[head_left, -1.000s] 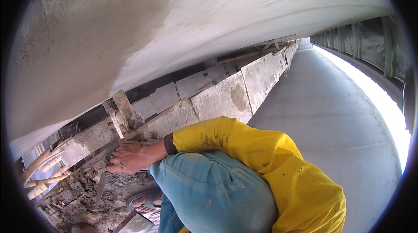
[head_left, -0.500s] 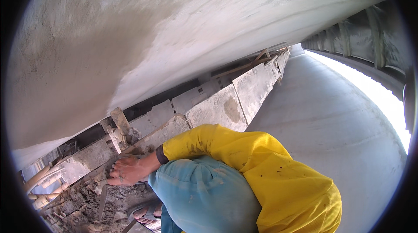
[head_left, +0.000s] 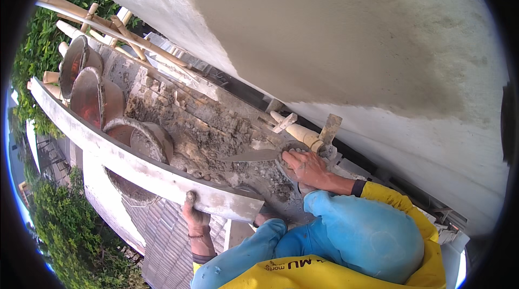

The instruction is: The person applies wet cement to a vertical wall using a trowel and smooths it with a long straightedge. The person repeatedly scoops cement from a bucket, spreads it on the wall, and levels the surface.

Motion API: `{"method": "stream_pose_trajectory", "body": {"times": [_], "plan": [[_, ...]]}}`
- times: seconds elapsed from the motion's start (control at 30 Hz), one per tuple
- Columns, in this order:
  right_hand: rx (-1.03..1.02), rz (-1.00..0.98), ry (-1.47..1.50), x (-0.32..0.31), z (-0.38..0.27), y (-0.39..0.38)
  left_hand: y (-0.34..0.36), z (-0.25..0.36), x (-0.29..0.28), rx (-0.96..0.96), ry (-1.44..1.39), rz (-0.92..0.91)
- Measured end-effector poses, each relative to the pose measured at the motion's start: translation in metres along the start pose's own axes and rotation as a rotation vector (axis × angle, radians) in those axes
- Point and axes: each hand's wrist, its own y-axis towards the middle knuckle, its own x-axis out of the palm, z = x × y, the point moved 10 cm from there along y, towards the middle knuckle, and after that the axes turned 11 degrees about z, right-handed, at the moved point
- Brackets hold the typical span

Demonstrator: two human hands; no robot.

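My right hand [head_left: 309, 170] is closed beside my bent knee, with the thin pointed blade of a trowel [head_left: 251, 155] sticking out past its fingers over the mortar. Its handle is mostly hidden by the fingers. My left hand [head_left: 195, 216] is closed at the lower edge of a long pale straightedge board [head_left: 146, 167], near its close end. The board runs away to the upper left, past the buckets. Between board and wall lies rough grey mortar [head_left: 216, 127], spread in lumps over the scaffold platform.
Several mortar-stained buckets [head_left: 97, 97] stand in a row along the board. Bamboo poles [head_left: 108, 24] form a rail at the far end. A plastered wall [head_left: 324, 35], partly darker and damp, rises on the right. Tiled roofing [head_left: 178, 229] and trees [head_left: 70, 246] show below the platform.
My view has swung left, from the narrow passage to the platform with its buckets. My left hand and the long board have come into view. The right hand stays low by the mortar with the trowel.
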Motion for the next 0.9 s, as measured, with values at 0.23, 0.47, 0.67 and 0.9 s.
{"method": "stream_pose_trajectory", "body": {"times": [0.23, 0.47, 0.67, 0.9], "plan": [[0.007, -0.019, 0.023, -0.005, -0.006, 0.01, 0.001, -0.022, -0.028, -0.113, -0.04, 0.159], [0.038, -0.062, 0.024, -0.004, -0.005, 0.01, 0.002, -0.029, -0.027, -0.11, -0.112, 0.18], [0.076, -0.103, 0.028, -0.008, -0.012, 0.014, -0.011, -0.005, 0.002, -0.076, 0.015, 0.222], [0.069, -0.072, 0.027, -0.006, -0.008, 0.014, -0.02, 0.013, 0.01, -0.013, 0.029, 0.232]]}}
